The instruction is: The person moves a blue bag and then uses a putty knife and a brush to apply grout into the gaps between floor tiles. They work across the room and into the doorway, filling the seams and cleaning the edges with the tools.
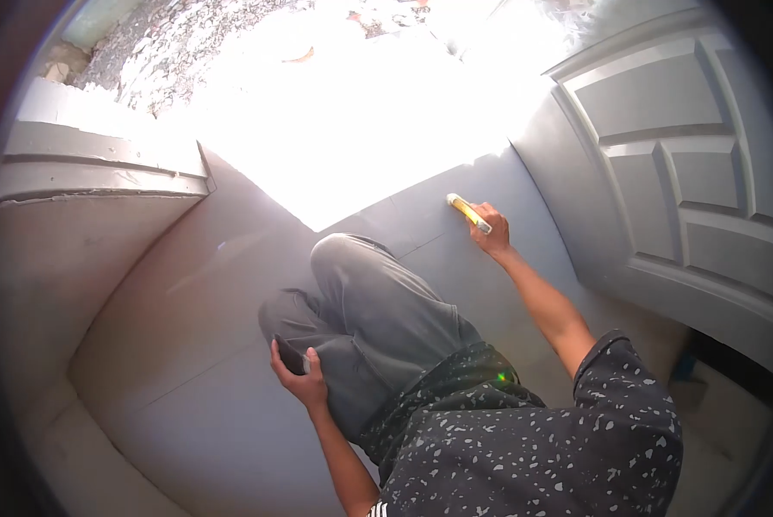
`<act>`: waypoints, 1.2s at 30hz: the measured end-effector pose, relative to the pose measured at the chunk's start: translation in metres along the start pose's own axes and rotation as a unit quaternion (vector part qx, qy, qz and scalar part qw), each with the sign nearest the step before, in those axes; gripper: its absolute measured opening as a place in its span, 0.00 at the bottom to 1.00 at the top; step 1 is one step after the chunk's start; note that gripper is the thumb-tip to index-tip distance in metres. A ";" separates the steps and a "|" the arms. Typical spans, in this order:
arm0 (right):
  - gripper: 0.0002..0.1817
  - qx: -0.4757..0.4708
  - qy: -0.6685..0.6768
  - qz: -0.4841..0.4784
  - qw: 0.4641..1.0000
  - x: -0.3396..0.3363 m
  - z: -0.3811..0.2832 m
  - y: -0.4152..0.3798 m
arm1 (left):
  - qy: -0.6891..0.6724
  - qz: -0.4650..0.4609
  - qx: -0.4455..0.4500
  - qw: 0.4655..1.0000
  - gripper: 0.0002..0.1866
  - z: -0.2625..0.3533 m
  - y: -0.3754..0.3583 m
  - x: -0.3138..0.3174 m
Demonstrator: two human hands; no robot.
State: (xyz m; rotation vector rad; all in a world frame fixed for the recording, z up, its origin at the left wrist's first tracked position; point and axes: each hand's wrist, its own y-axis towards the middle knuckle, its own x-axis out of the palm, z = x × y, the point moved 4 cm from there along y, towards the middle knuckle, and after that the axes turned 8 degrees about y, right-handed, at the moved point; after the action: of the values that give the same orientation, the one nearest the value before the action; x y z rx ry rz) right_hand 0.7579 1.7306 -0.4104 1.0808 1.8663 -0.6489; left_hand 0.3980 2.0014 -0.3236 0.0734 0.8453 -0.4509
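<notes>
My right hand (493,234) is closed around a slim yellow tool (466,209) with a pale tip and a whitish rear end; its exact kind is hard to make out. That tip points up and left, over or against the grey tiled floor (430,220), though contact cannot be told. Close to my bent knees, my left hand (307,379) grips a dark, flat, phone-sized object (291,355) between thumb and fingers. Its far side faces away from view. Grey trousers (378,302) cover my folded legs between the two hands.
A grey panelled door (688,164) stands at the right. On the left is a pale door frame or wall edge (102,168). Glaring sunlight washes out the doorway ahead, with gravelly ground (180,52) beyond. A dark object (731,362) sits low at the right.
</notes>
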 end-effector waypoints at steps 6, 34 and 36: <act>0.18 0.442 0.200 0.112 0.868 -0.001 0.058 -0.170 | -0.001 -0.013 -0.024 1.000 0.33 0.011 0.005 0.002; 0.25 0.609 0.195 0.361 0.678 0.043 0.098 -0.276 | 0.037 -0.004 0.008 0.999 0.34 0.005 0.005 -0.001; 0.26 0.741 0.088 0.321 0.583 0.068 0.088 -0.208 | 0.047 -0.017 0.019 0.999 0.34 0.003 0.004 0.000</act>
State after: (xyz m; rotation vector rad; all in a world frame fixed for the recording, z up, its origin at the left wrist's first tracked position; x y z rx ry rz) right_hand 0.5963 1.5909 -0.5090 2.7124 0.4619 -1.7230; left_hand 0.4017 2.0042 -0.3221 0.1166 0.9308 -0.4985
